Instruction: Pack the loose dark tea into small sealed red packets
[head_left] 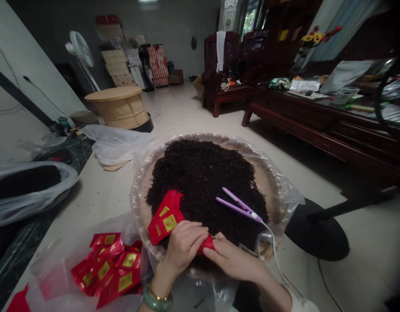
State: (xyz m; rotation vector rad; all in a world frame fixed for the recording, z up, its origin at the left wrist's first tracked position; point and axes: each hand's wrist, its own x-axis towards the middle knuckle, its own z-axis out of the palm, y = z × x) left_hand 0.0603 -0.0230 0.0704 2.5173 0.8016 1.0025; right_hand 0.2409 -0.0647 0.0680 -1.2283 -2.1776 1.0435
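Note:
Both my hands are closed on a small red packet (209,244) at the near edge of a round basket. My left hand (185,243) wraps over its left side, and my right hand (230,256) grips the right end. Fingers hide most of the packet. Dark loose tea leaves (203,173) are heaped in the plastic-lined basket (271,173). On the leaves, left of my hands, lie red foil packets (164,219) with gold labels. A purple hair straightener (239,207), its jaws apart, rests on the leaves beyond my right hand.
More red packets (105,264) lie in a clear plastic bag at lower left. The straightener's white cord (275,251) runs down the right side, near a black round stand base (317,229). A bag of dark contents (27,182) stands left; a wooden table (317,121) is at right.

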